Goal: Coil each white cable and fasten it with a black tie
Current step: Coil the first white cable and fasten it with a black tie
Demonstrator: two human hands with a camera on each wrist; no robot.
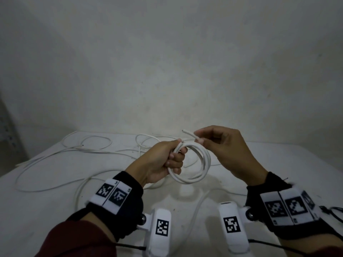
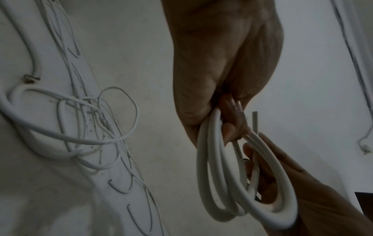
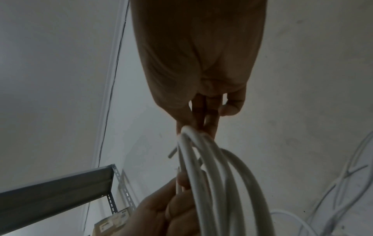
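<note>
A coiled white cable hangs above the white table, held between both hands. My left hand grips the coil's left side, fingers curled round the strands. My right hand pinches the coil's top right, and the cable's free end sticks out past its fingertips. In the right wrist view the coil runs down from my fingers. I see no black tie in any view.
Several loose white cables sprawl across the table's left and back, also in the left wrist view as loose cables. A grey metal shelf frame stands off to the left. A plain wall rises behind the table.
</note>
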